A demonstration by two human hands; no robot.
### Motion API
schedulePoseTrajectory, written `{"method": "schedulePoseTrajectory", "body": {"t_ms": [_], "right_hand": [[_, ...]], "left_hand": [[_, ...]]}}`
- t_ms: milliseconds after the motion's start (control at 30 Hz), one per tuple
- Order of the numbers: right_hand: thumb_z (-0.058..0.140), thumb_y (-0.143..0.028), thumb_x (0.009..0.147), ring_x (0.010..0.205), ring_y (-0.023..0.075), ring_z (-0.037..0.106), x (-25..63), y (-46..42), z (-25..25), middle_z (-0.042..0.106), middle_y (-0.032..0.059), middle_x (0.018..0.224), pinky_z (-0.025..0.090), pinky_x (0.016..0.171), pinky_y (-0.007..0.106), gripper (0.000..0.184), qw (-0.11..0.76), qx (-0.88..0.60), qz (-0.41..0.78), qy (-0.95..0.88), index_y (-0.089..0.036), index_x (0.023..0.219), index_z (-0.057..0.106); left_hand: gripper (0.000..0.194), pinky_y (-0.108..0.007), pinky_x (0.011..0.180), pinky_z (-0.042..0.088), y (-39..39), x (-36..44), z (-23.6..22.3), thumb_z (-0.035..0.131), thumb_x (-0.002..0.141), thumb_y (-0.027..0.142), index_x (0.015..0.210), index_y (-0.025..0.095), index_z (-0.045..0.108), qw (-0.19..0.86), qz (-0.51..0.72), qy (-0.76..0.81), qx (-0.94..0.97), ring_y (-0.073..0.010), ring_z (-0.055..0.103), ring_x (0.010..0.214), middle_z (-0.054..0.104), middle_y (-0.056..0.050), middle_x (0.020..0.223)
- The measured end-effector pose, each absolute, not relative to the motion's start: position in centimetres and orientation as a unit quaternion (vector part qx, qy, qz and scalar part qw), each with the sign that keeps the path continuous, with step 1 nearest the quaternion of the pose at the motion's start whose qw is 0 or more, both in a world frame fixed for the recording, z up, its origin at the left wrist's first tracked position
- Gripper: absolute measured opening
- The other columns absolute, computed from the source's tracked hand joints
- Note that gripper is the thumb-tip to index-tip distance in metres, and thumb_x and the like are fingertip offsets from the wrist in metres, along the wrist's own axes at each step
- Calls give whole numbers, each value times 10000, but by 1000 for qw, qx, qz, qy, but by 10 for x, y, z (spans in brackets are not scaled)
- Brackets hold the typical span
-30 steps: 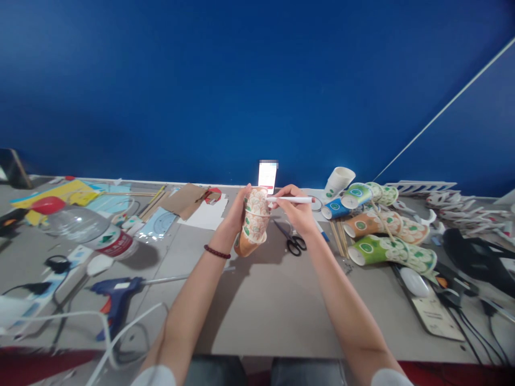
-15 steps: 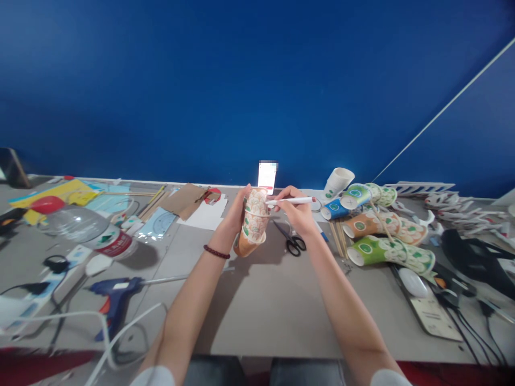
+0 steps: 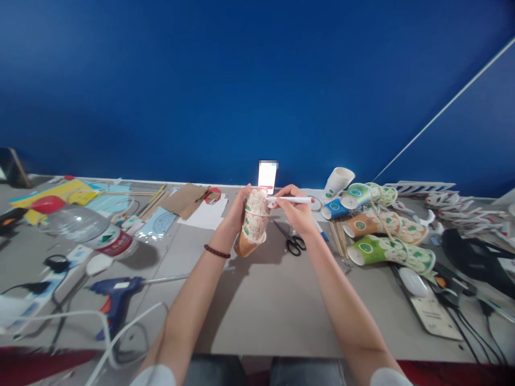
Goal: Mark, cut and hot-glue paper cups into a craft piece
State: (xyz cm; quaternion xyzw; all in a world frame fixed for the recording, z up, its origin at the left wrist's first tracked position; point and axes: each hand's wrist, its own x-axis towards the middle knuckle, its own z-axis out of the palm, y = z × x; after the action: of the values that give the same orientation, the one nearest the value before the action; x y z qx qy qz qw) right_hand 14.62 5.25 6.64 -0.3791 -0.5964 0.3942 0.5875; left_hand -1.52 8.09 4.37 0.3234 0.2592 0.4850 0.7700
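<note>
My left hand (image 3: 236, 215) is wrapped round a stack of patterned paper cups (image 3: 256, 217), held up tilted over the table, with a brown cup at its lower end. Between the fingertips of my right hand (image 3: 296, 208) is a white marker pen (image 3: 295, 200) with a reddish end. Its tip meets or nearly meets the upper right side of the cups; I cannot tell which. Behind them a lit phone (image 3: 267, 176) leans against the blue wall. Black-handled scissors (image 3: 295, 244) lie below my right hand.
At left are a plastic bottle (image 3: 94, 230), a blue glue gun (image 3: 116, 295), a power strip (image 3: 52, 281) and cardboard (image 3: 183, 200). To the right lie bundled paper cups (image 3: 390, 254), an upright white cup (image 3: 339, 181), wooden sticks (image 3: 338, 238) and a white mouse (image 3: 413, 282).
The marker has shifted very slightly, its rear end moving a little left and its tip a little higher. My left hand and the cups are almost unmoved.
</note>
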Motion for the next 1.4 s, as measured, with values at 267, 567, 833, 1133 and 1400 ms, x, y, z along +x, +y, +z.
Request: {"method": "schedulePoseTrajectory", "body": {"t_ms": [267,567,833,1133,1400], "right_hand": [[609,-206,748,795,202,692,148,50,66,640,-27,636,496,686,314,45,574,-399,387,-601,-226,729,573],[598,-194,748,670,168,657,149,55,61,636,-36,614,500,680,316,32,590,-386,399,-586,-222,738,585],[600,-197,748,662,160,642,149,58,57,642,-29,664,503,664,307,27,593,-395,389,-584,-223,746,591],[601,-196,742,703,184,676,147,54,62,645,-26,644,510,668,314,31,592,-386,402,-582,-225,739,590],[602,-186,751,782,214,696,148,53,62,634,-27,583,504,706,326,47,584,-387,409,-585,-228,735,588]], "left_hand": [[424,-288,574,519,79,-15,46,593,844,545,875,135,699,768,486,266,321,-191,668,596,718,-75,709],[423,-301,590,534,79,-15,48,600,843,536,908,130,698,774,490,253,311,-203,683,609,728,-79,727],[426,-316,594,534,79,-15,48,603,832,540,941,141,700,764,495,279,305,-207,680,607,719,-66,709],[414,-294,574,518,80,-14,47,628,814,544,870,140,693,765,497,259,318,-197,673,601,715,-68,699],[416,-289,546,506,80,-14,47,637,812,544,875,136,692,769,493,245,324,-191,662,580,725,-76,715]]}}
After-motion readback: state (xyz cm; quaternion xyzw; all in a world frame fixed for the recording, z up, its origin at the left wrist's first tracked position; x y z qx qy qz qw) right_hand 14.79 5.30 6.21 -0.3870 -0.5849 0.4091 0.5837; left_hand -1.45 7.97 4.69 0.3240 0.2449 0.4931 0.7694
